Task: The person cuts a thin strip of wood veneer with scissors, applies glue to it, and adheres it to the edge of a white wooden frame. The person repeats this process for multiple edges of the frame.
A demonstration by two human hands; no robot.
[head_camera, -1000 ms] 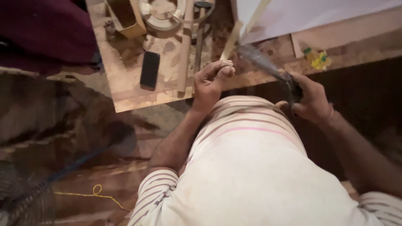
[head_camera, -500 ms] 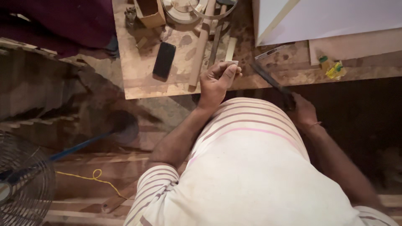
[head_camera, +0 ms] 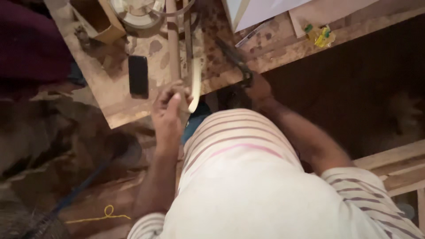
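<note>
Bent over the stained workbench, the left hand curls its fingers round a pale wooden strip while the right hand grips dark scissors.

Thin pale curved wooden strip held near its lower end, extending away over the stained workbench edge; dark long-bladed metal tool, blurred, lying diagonally across the bench, handle end gripped.
</note>
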